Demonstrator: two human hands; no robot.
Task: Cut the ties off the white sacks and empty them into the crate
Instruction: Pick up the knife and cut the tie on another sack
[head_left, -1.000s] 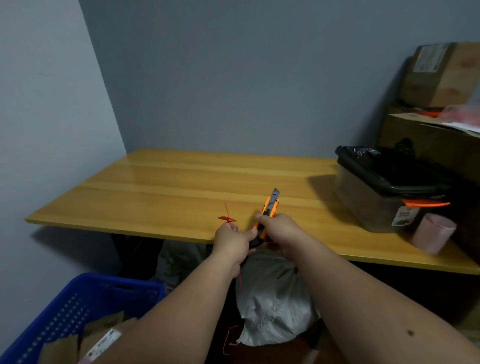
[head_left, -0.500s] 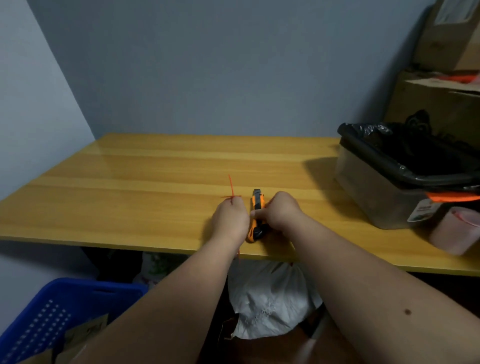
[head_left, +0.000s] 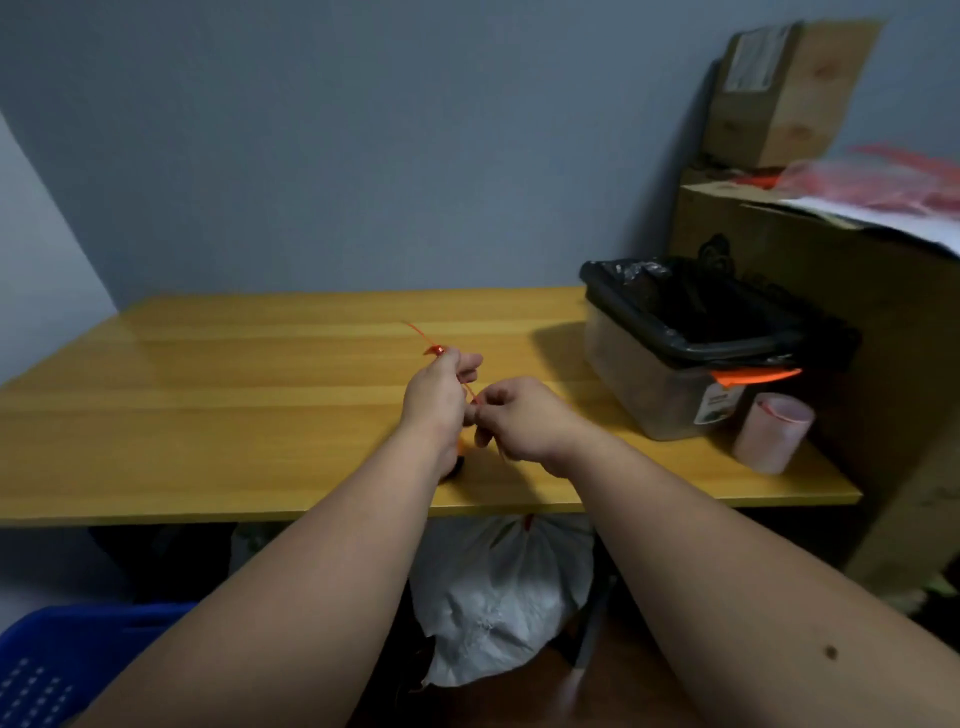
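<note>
A long yellow wooden surface fills the middle of the view, set against a grey wall. At its right stand stacked cardboard boxes, the upper one carrying loose papers and red plastic. On the right part of the surface sits a clear plastic bin lined with a black bag and fitted with an orange latch; just beside it, near the front right corner, lies a pink roll.

Under the front edge of the surface a white sack rests on the floor, its neck gathered upward with a bit of red tie showing at the top. At the lower left corner the rim of a blue crate with a perforated wall comes into view, well apart from the sack.

Both forearms reach forward over the surface. The left hand has its grip closed around a thin red tie, whose end sticks out above the fist. The right hand is just beside the left, fingers curled, and pinches the lower stretch of the same tie between the two hands. Under the left wrist a small orange and black object lies on the surface, mostly hidden, so what it is cannot be told.
</note>
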